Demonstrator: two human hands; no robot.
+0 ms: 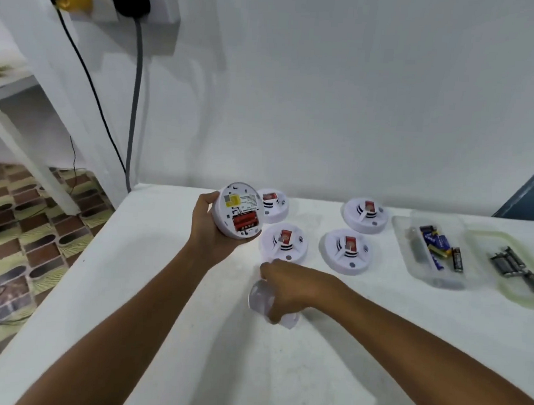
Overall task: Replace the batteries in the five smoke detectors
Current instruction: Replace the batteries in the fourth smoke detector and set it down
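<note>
Two bare arms over the table, each hand holding something

The left arm comes up from the near left corner toward the far edge of the table [151,258], forearm bare, wrist bent slightly back. The left hand [210,227] is raised above the surface, palm up and cupped, thumb on the far side and fingers curled under a smoke detector [240,211], which it holds tilted with its back facing the camera. The right arm enters from the near right corner and crosses low toward the middle. The right hand [285,291] is turned palm down, knuckles up, its fingers curled around a blurred white cover [262,298] just above the surface.
</note>
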